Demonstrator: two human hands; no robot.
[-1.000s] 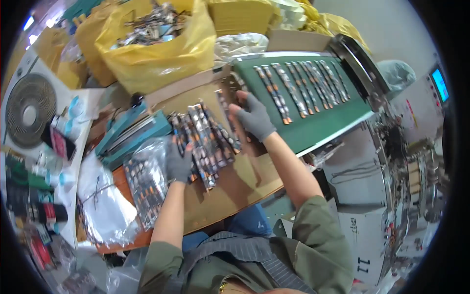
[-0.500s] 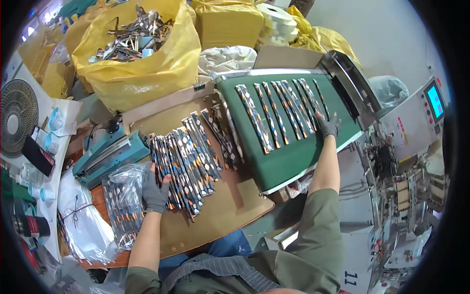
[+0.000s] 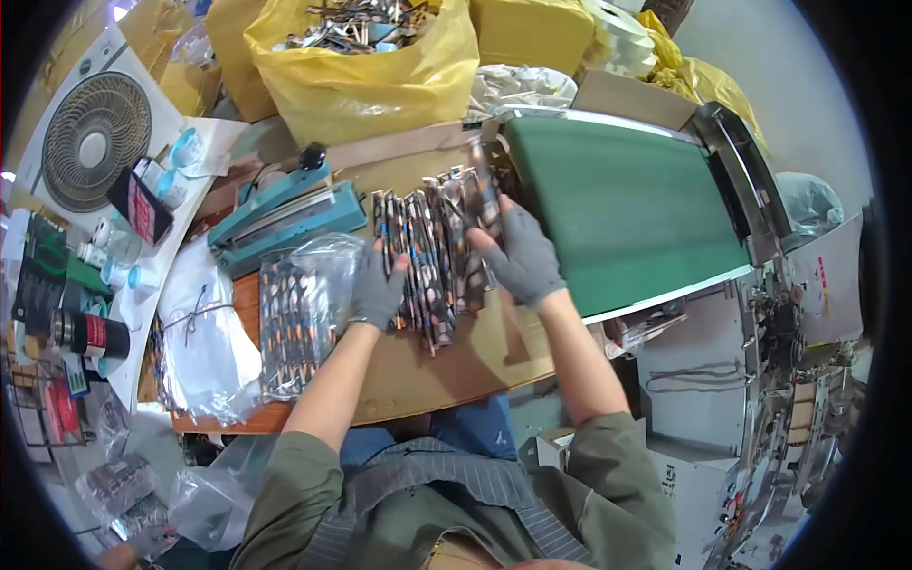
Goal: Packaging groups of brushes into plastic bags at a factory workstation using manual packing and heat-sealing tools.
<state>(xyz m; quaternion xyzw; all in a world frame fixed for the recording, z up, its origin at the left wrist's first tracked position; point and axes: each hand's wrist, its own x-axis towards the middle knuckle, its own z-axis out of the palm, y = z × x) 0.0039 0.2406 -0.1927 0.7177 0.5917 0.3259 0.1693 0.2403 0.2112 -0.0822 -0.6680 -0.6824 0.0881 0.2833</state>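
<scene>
A pile of slim, dark strip packets (image 3: 418, 247) patterned in white, orange and blue lies in front of me on a brown board. My left hand (image 3: 380, 290), in a grey fingerless glove, rests along the pile's left side, thumb and fingers apart. At the pile's right side my gloved right hand (image 3: 522, 252) has blurred strip packets (image 3: 484, 190) between thumb and fingers. Just left of my left hand lies a clear plastic bag (image 3: 299, 323) filled with rows of similar strips.
The green conveyor belt (image 3: 627, 209) lies to the right. A teal sealer (image 3: 285, 218) stands behind the filled bag, near white plastic bags (image 3: 204, 323). Beyond the board is a yellow sack (image 3: 380, 95) of loose strips. At lower left another person's gloved hand (image 3: 152, 541) shows.
My right hand has moved left from the belt to the pile, and the row of strips on the belt is gone. My left hand stays beside the pile. The view has shifted.
</scene>
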